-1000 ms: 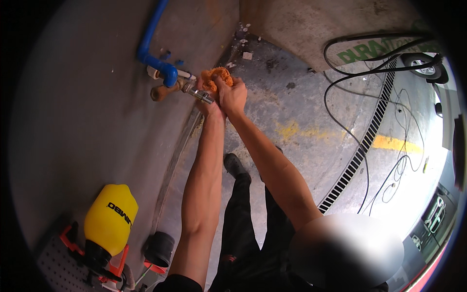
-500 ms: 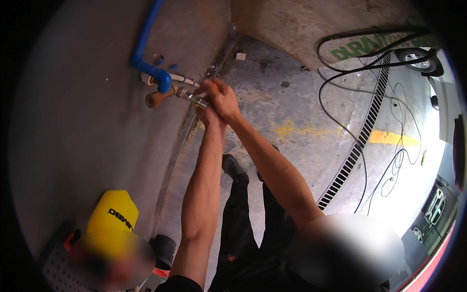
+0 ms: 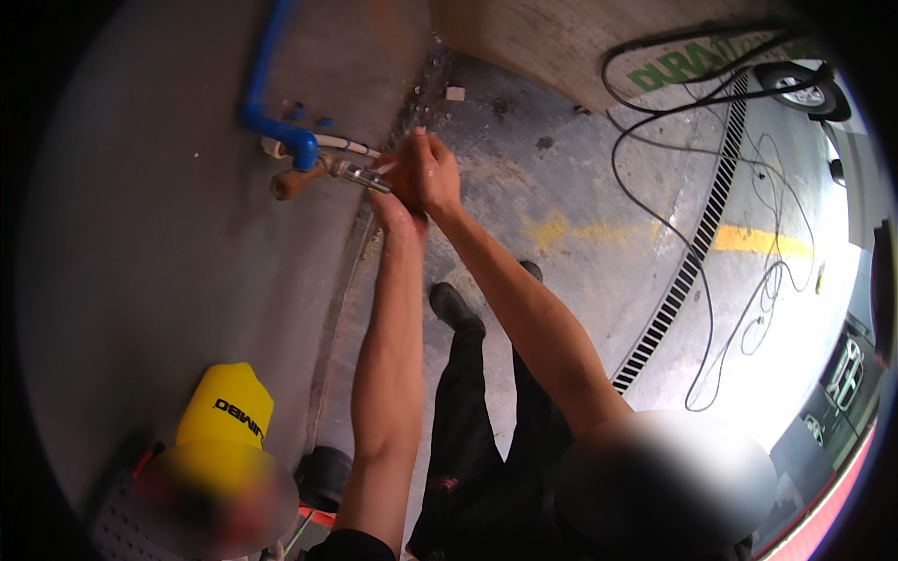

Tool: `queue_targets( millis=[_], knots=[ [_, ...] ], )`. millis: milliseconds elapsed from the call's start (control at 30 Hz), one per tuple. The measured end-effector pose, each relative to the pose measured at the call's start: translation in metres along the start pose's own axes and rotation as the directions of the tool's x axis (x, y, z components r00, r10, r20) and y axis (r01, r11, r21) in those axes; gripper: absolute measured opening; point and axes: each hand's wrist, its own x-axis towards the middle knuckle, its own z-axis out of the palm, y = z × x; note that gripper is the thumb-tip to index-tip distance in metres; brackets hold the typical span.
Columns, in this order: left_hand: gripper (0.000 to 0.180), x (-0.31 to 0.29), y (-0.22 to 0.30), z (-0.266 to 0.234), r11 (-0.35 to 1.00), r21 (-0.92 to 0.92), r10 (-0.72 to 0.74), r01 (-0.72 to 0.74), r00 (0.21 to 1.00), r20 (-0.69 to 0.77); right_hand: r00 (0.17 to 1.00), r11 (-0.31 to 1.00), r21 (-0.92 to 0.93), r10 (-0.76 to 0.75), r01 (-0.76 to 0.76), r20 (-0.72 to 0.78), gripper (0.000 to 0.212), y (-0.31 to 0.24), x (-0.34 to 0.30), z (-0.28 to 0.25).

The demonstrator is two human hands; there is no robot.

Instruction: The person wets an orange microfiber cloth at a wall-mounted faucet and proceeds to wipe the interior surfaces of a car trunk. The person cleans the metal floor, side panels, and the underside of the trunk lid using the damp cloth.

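Here we are at eleven o'clock from the middle of the view, with both hands together: the left hand [image 3: 397,213] lies lower and nearer the wall, the right hand [image 3: 436,176] leans in from its two o'clock, fingers bent, thumb side uppermost. Between them sits a soft-edged orange-brown patch [image 3: 403,179]; cloth or shaded skin, I cannot tell, so whether either hand is clamped on anything stays open. The metal tap [image 3: 363,176], shiny, slim and tubular, points in from their nine o'clock, its end right beside the left fingers; actual contact is hard to call. The step in hand looks like rubbing or rinsing at the spout, and the next move seems to call for palms kept under that outlet, knuckles clear of hard metal. Now the materials! Behind the tap, a dull, brass-brown fitting [image 3: 292,183], knobbly and stubby; above it, a smooth blue pipe [image 3: 301,147] with a rounded elbow, plus a pale, straight tube [image 3: 348,145]. The wall [image 3: 187,262] is flat, matt grey, the floor [image 3: 505,187] rough, stained concrete, and down at eight o'clock bulges a glossy yellow container [image 3: 223,402].
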Motion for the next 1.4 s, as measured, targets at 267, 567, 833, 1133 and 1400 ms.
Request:
queue_targets(
  millis=[267, 567, 833, 1133, 1400],
  knots=[
    [0.051, 0.013, 0.019, -0.006, 1.000, -0.008, 0.015, -0.013, 0.959, 0.282, 0.980, 0.984, 0.023, -0.179, 0.178, 0.088, 0.057, -0.014, 0.000, 0.000],
    [0.049, 0.052, 0.022, -0.029, 0.994, -0.072, -0.068, 0.079, 0.987, 0.147, 0.992, 0.922, 0.387, -0.028, -0.022, 0.124, 0.037, -0.025, -0.028, 0.008],
    [0.058, 0.023, 0.040, -0.018, 0.896, 0.441, -0.004, -0.056, 0.991, 0.134, 0.989, 0.987, 0.112, -0.122, 0.112, 0.083, 0.040, -0.052, -0.017, -0.010],
    [0.058, 0.030, 0.022, -0.026, 0.992, 0.109, -0.086, 0.063, 0.971, 0.222, 0.906, 0.875, -0.243, -0.388, 0.419, 0.168, 0.041, -0.045, -0.007, -0.005],
    [0.040, 0.036, 0.021, -0.013, 0.955, 0.225, 0.203, -0.192, 0.979, -0.026, 0.975, 0.918, 0.392, -0.131, 0.051, 0.179, 0.041, -0.046, -0.039, 0.020]
  ],
)
